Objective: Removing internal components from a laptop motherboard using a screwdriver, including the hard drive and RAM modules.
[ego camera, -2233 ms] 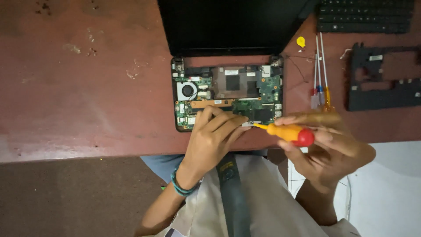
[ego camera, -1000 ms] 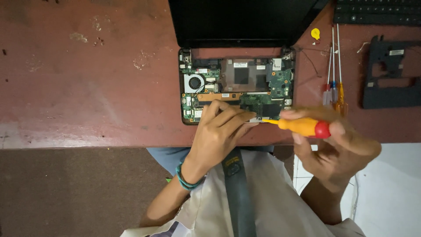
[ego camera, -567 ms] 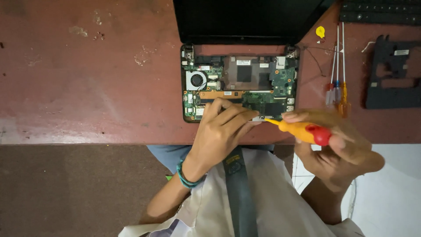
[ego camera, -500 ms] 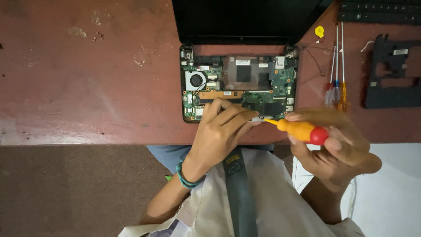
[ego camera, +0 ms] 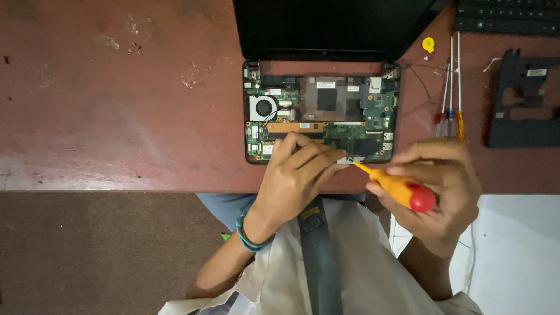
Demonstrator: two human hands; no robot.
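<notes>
Right grip closed around my screwdriver, light and stiff, held by its handle; left grip rests loosely curled, holding nothing, on the fragile circuit board lying on the desk.

Dark laptop screen at top centre of desk, switched off, black rectangle; small white rectangular labels on exposed board below; white sticker on black panel far right.

Dim, warm, even light from overhead; soft shadows fall below the open laptop; slight softness toward corners far from it; no strong glare, little blur.
</notes>
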